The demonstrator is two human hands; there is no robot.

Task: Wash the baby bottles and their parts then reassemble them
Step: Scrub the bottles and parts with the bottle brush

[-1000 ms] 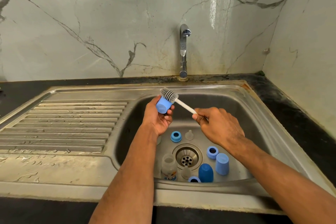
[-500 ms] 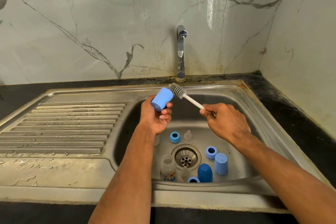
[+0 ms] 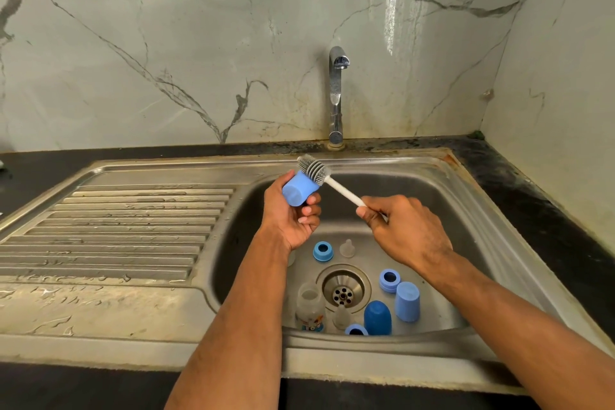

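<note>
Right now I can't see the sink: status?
Left hand holds cap. Right hand holds brush at cap's mouth. Tap off; nothing blocking.

A light blue bottle cap (image 3: pixel 300 190) lies tilted in the left hand's fingers (image 3: pixel 311 210), its closed end toward the camera. The grey bristle head of a white-handled bottle brush (image 3: pixel 314 170) touches its far end; the right hand's fingers (image 3: pixel 369 215) pinch the handle. Below the fingers, in the sink basin (image 3: pixel 442 196), lie three blue collar rings (image 3: pixel 322 251), two clear nipples (image 3: pixel 347 248), a clear bottle (image 3: pixel 309 308), a dark blue cap (image 3: pixel 377 317) and another light blue cap (image 3: pixel 407 301).
</note>
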